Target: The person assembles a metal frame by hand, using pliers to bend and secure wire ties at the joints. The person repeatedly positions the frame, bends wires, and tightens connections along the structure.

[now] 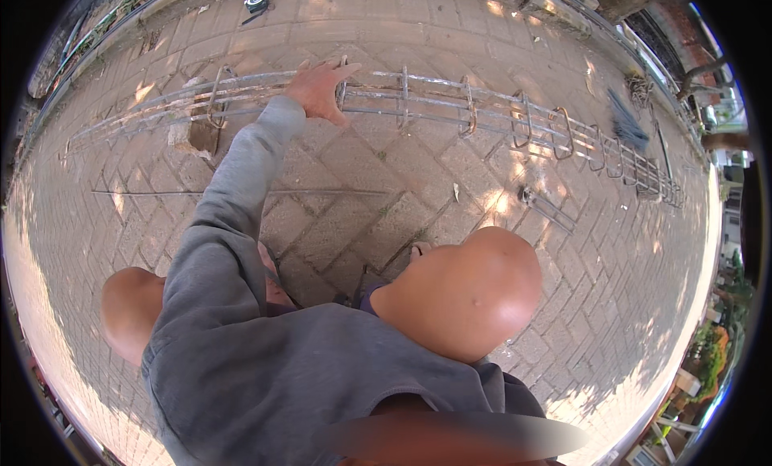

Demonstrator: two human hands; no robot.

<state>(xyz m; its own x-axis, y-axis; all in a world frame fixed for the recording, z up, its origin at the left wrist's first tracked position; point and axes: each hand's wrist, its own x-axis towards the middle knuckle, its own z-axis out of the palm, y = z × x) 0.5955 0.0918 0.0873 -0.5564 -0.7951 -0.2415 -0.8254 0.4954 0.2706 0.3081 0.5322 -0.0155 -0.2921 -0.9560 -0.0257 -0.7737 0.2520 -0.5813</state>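
As the left hand (322, 90) spans the rebar cage (404, 98), its fingers stand spread.
Open pavers (347, 159) separate cage edge from loose rod (330, 192).

1 fisheye view looks steeply down from the wearer's head, knees (482, 293) close in the lower half, a metal-bar cage (404, 98) farther off across the upper half.

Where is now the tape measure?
In the head view, the tape measure lies on the paving near the top edge, left of centre, beyond the steel cage.
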